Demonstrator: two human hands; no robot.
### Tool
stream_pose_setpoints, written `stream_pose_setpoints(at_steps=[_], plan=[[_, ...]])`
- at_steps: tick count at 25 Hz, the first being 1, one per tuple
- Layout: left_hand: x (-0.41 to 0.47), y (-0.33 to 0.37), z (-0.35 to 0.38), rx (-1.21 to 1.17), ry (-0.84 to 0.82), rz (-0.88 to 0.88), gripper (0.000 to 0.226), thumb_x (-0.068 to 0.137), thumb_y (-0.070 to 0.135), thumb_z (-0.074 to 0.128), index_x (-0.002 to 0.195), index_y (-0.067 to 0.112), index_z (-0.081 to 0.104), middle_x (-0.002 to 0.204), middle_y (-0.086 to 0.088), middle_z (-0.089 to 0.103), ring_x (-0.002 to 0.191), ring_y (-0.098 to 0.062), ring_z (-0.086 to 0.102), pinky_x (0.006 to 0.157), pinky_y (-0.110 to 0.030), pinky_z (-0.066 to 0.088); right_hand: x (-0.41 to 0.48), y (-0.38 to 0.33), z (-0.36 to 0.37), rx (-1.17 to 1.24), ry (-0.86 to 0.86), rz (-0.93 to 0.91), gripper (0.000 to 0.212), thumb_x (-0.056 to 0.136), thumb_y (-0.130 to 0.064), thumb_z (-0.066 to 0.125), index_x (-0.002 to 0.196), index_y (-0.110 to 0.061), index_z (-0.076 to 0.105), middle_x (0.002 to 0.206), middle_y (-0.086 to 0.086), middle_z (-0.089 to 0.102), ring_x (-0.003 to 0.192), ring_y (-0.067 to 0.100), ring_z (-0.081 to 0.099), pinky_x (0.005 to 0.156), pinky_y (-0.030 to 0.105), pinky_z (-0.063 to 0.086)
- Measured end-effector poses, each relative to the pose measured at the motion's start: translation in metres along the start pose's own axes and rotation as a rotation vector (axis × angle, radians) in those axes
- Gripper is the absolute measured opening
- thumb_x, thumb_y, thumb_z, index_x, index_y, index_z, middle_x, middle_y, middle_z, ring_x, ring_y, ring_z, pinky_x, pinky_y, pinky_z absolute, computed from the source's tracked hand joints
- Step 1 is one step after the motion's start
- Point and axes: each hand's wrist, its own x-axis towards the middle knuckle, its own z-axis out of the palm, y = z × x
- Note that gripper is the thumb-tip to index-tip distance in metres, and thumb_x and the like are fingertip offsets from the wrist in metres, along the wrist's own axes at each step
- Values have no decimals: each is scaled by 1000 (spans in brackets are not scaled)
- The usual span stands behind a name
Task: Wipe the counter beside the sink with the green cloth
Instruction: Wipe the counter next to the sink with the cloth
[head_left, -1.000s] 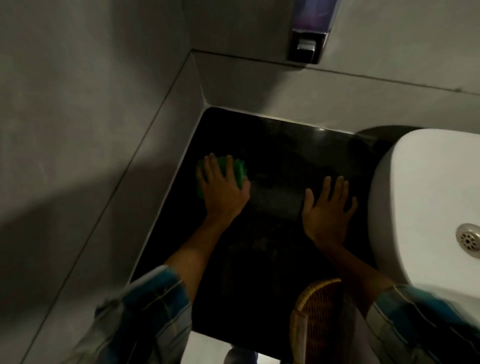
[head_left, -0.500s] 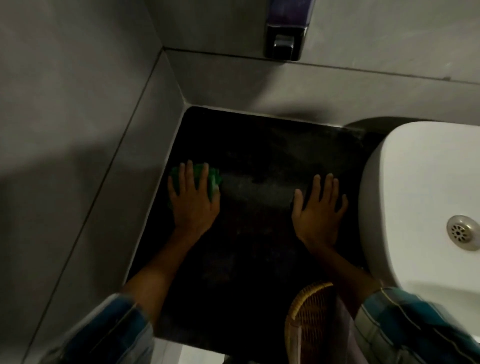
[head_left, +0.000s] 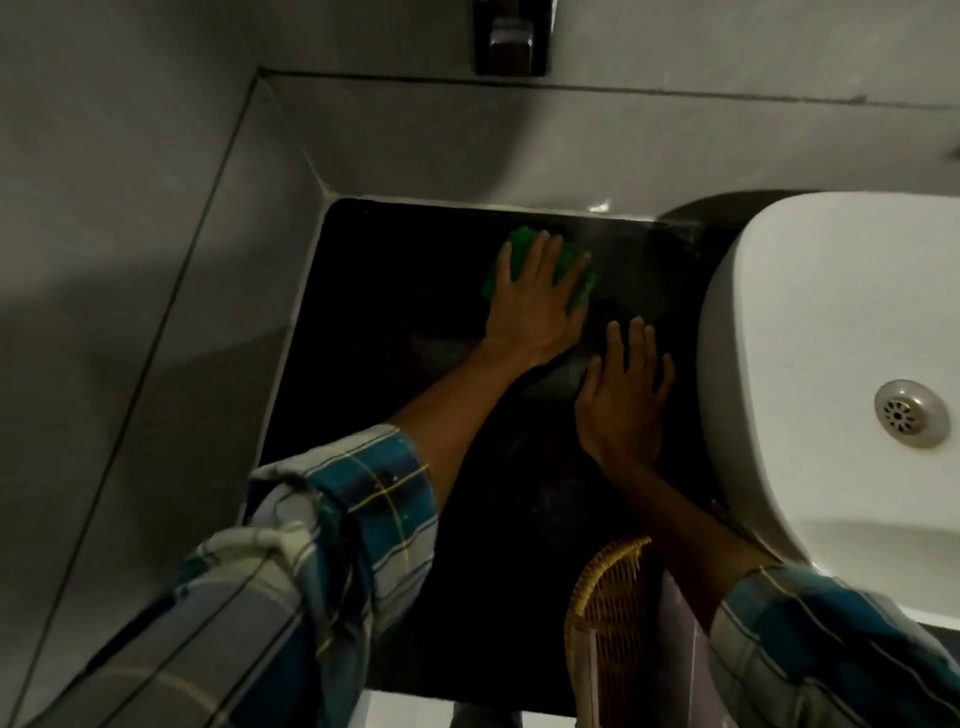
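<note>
Wiping the dark desk near the back wall

Pressing flat on the green cloth (head_left: 566, 267), the left hand (head_left: 535, 306) has its fingers (head_left: 540, 254) spread wide across it, pinning it to the black desk (head_left: 395, 332) close to the back wall and a little left of the white sink (head_left: 810, 332). The right hand (head_left: 626, 395) lies palm-down on the bare desk just beside the sink's rim, fingers loosely apart, holding nothing; it looks to be bracing. A woven basket (head_left: 602, 623) sits at the near edge. The step in hand appears to be the wiping stroke itself. Next calls for steady downward pressure while sweeping the cloth over the uncovered desk, probably toward the left corner and the near edge, steering clear of the basket
</note>
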Motion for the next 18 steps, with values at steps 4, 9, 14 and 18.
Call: stream_pose_setpoints(at_steps=[4, 9, 14, 18], plan=[[-92, -24, 1, 70, 29, 1, 59, 86, 48, 41, 141, 27, 45, 152, -12, 42, 144, -30, 31, 114, -59, 18, 2, -2, -2, 11, 25, 0, 47, 95, -26, 34, 138, -10, 45, 149, 17, 42, 141, 30, 36, 114, 51, 26], [-169, -23, -2, 110, -63, -227, 62, 86, 53, 39, 145, 32, 36, 155, -10, 36, 145, -30, 26, 114, -61, 17, 2, 0, -3, 68, -84, -3, 48, 96, -27, 38, 141, -10, 43, 152, 18, 36, 143, 30, 29, 116, 50, 19], [-168, -16, -39, -98, -241, -318, 77, 86, 76, 21, 151, 38, 9, 165, -4, -1, 150, -23, -10, 119, -53, -8, -4, -5, -74, 396, -351, -17, 53, 89, -9, 53, 140, -4, 40, 152, 25, 30, 144, 35, 22, 119, 44, 19], [-215, 13, -73, -193, -182, -209, 65, 93, 57, 37, 150, 32, 20, 163, -8, 15, 150, -27, 4, 121, -49, 10, -90, 22, -156, 372, -490, -178, 42, 88, -1, 52, 129, -2, 52, 136, 22, 47, 130, 34, 41, 109, 31, 29]])
